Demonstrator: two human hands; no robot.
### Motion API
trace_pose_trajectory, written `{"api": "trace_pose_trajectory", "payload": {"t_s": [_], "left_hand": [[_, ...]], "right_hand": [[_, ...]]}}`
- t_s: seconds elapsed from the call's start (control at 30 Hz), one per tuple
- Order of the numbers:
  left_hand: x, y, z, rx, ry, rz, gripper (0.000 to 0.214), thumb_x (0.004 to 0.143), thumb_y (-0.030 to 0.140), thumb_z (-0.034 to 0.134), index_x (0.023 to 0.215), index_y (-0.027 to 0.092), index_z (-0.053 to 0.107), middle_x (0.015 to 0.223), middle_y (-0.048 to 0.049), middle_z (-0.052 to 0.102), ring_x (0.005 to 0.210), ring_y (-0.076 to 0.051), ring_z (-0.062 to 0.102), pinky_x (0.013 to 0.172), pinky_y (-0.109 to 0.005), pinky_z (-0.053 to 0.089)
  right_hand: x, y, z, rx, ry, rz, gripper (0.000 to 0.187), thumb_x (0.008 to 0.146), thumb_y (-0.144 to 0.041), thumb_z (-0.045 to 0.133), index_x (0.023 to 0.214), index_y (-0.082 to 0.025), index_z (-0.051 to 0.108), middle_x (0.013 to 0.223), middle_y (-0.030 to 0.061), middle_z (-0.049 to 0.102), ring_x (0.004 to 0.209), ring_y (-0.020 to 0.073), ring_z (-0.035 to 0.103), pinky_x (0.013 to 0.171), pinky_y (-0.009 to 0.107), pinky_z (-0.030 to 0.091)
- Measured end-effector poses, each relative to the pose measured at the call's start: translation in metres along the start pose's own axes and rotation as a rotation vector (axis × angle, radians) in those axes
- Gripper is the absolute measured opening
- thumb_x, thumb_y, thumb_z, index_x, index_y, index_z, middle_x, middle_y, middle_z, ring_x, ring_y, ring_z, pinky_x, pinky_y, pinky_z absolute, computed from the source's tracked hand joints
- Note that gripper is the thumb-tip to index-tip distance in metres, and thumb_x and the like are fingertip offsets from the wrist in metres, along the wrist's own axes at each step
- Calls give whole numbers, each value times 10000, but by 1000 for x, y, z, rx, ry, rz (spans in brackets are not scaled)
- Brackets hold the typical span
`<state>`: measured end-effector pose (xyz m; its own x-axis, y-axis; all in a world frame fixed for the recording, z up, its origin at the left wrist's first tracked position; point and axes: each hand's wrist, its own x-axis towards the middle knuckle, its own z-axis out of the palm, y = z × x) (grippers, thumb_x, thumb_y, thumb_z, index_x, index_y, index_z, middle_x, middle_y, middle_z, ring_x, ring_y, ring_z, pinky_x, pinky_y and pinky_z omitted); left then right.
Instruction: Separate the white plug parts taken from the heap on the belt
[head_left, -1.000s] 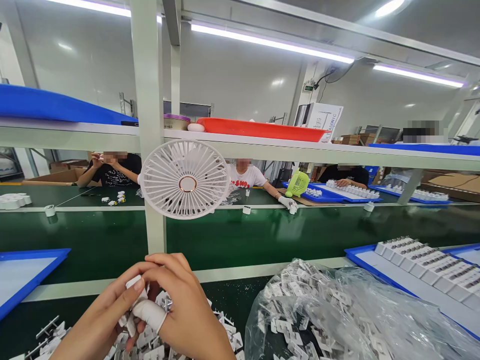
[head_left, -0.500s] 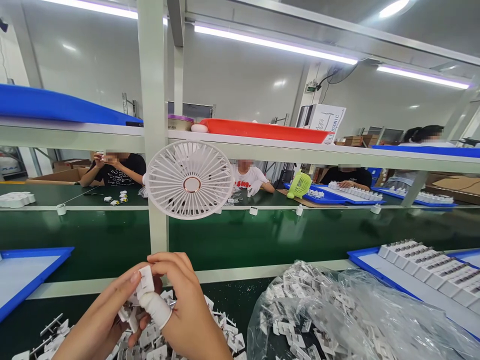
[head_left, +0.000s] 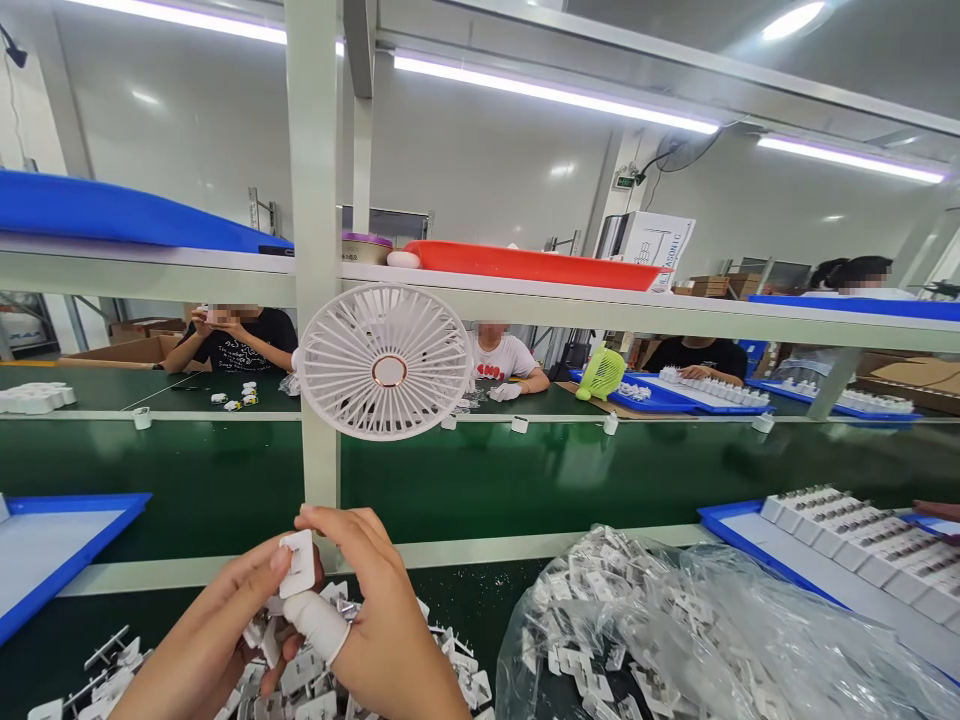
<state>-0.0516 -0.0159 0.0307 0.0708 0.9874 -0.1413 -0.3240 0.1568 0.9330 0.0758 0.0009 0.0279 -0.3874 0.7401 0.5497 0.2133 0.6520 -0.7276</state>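
Low in the head view, my left hand [head_left: 214, 625] is closed, its thumb on a small white plastic plate [head_left: 301, 562] with rounded corners. More white pieces [head_left: 262, 638] sit in the fingers below it. My right hand [head_left: 390, 620] curls around the plate from the other side; its thumb wears a white cover [head_left: 319, 625] and lies just below the plate. A metal bit [head_left: 346, 607] shows by that thumb. Beneath both hands lies a heap of white plug plates with metal pins [head_left: 469, 685], partly hidden by them.
A clear plastic bag [head_left: 675, 620] of similar pieces lies at right. Beyond it, a blue-rimmed tray [head_left: 757, 555] holds rows of white blocks. Another blue-rimmed tray [head_left: 71, 540] is at left. A white fan [head_left: 388, 372] hangs on a post before the green conveyor [head_left: 525, 480]. Co-workers sit opposite.
The white plate has turned to show more of its flat face between my hands. Small white blocks on the conveyor's far side have shifted slightly right.
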Motion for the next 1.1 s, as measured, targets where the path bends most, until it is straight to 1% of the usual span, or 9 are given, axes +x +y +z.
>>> {"api": "trace_pose_trajectory", "payload": {"t_s": [0.1,0.23,0.33,0.4,0.5,0.63,0.77,0.93,1.1], "left_hand": [[0,0,0,-4,0,6,401,620,539,623,779,173,585,529,17,488,466,-114,421,356,-206,333],[-1,0,2,-39,-23,-22,415,634,532,610,837,171,588,458,21,470,453,-124,406,361,-214,331],[-1,0,3,-44,0,-6,381,638,489,629,861,184,580,488,31,463,453,-117,404,353,-207,314],[-1,0,4,-25,-2,12,330,639,474,633,800,190,583,517,32,452,458,-108,403,353,-199,305],[1,0,4,42,-40,37,310,666,494,594,658,186,562,544,28,435,460,-88,381,358,-183,284],[5,-3,2,193,-37,135,335,693,525,545,611,200,537,528,32,407,486,-94,365,382,-180,313],[8,-6,0,283,-45,190,334,697,533,533,627,207,551,494,28,418,489,-109,363,397,-195,347],[8,-5,0,361,-53,209,330,722,518,508,619,208,553,509,29,432,495,-110,389,438,-212,384],[8,-3,2,366,-66,227,332,729,512,494,604,207,536,534,28,431,511,-120,393,422,-226,395]], "right_hand": [[0,1,1,-7,7,-36,432,765,-94,536,1151,-281,492,1070,5,551,1007,157,467,858,269,414],[1,4,-1,-4,86,-37,288,794,-133,519,1058,-244,549,1004,18,572,960,145,497,802,243,435],[2,6,-3,-68,99,-103,240,826,-158,494,1037,-232,581,1020,20,596,958,149,491,828,258,411],[2,7,-4,-120,97,-121,241,836,-157,474,1035,-227,592,1027,23,602,938,154,492,812,266,403],[1,8,-4,-156,137,-83,218,863,-167,420,951,-209,615,953,28,616,855,152,504,748,267,395],[1,9,-3,-151,198,3,270,888,-231,374,729,-177,586,734,18,563,704,140,481,627,253,365],[3,12,-4,-7,143,119,335,898,-267,359,619,-168,516,626,-9,493,612,116,471,560,223,350],[3,13,-13,99,48,152,387,910,-270,331,646,-166,595,650,-4,560,650,118,538,605,205,385],[2,7,-21,120,46,164,434,909,-346,310,677,-177,636,703,14,607,719,151,560,672,221,398]]}}
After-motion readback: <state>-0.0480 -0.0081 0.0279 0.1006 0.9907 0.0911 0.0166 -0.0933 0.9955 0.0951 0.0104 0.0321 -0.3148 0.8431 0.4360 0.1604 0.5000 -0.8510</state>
